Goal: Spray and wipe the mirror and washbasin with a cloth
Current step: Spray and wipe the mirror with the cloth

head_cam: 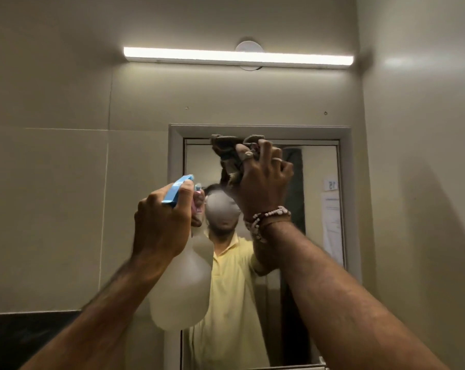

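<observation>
While right hand [263, 180] presses cloth [227, 153] on mirror [319, 169] | left hand [159, 222] grips bottle [180, 289]

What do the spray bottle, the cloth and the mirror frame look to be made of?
Spray bottle: seemingly plastic, with a milky, see-through body and a glossy blue trigger top.
Cloth: soft woven fabric, brown-grey and matte; it bunches and folds in the right hand.
Mirror frame: smooth pale grey with a dull sheen, either painted metal or plastic; I cannot tell which.

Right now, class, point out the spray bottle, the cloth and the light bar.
spray bottle [182, 287], head view, on its translucent body.
cloth [227, 152], head view, on the bunched brown fabric against the mirror.
light bar [238, 56], head view, on its lit strip.
</observation>
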{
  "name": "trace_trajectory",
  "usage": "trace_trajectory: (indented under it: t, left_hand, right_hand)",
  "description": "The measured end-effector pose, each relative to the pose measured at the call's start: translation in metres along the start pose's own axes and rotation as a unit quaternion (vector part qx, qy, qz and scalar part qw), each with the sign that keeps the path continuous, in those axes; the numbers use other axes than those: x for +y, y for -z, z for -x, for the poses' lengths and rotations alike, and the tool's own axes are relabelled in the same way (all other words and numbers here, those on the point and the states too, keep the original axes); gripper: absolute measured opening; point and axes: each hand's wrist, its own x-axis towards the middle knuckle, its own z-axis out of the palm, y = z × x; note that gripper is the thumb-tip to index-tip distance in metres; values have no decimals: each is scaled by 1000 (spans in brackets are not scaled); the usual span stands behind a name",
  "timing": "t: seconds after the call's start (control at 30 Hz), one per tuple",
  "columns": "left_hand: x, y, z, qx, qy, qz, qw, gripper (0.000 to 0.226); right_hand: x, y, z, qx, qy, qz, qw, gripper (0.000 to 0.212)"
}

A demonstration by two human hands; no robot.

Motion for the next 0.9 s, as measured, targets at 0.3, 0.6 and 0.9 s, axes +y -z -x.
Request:
trace_trajectory:
  t: [0.3,0.6,0.9]
  left_hand:
    - [12,-7,10,-9,-24,23,999,49]
    - [2,10,7,-2,2,19,1000,47]
    - [4,32,12,-10,16,35,999,46]
  right_hand:
    - [109,31,2,59,-213,52,974,43]
    - [20,11,31,14,-139,3,990,41]
    - [-54,-7,86,-69,140,-21,988,51]
